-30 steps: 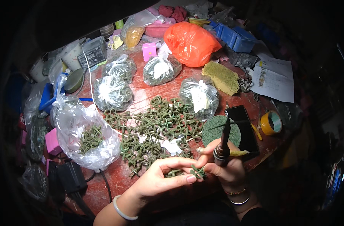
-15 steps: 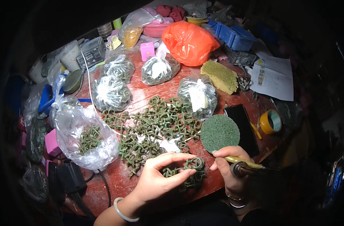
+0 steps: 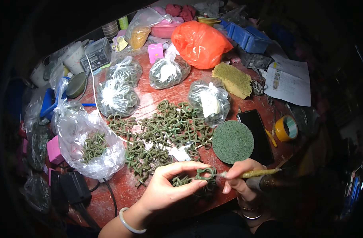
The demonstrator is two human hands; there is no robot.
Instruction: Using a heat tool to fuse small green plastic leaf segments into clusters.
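Observation:
My left hand (image 3: 170,189) pinches a small green ring-shaped piece (image 3: 205,173) between thumb and fingers at the near edge of the red table (image 3: 149,99). My right hand (image 3: 242,178) grips a slim yellowish tool (image 3: 256,173) like a pen, its tip touching that piece. Just behind my hands lies a loose pile of the same green pieces (image 3: 165,131), spread across the table's middle. A round green pad (image 3: 232,141) lies right of the pile, beside a black phone (image 3: 257,135).
An open clear bag (image 3: 90,146) with green pieces sits at the left. Several tied clear bags (image 3: 116,97) stand behind the pile. An orange bag (image 3: 199,41), a yellow sponge block (image 3: 232,80), a tape roll (image 3: 286,127), papers (image 3: 289,79) and blue bins (image 3: 245,37) crowd the far right.
My right hand swung the tool from upright to pointing left at the piece. The left hand shifted slightly and now holds a piece against the tool's tip.

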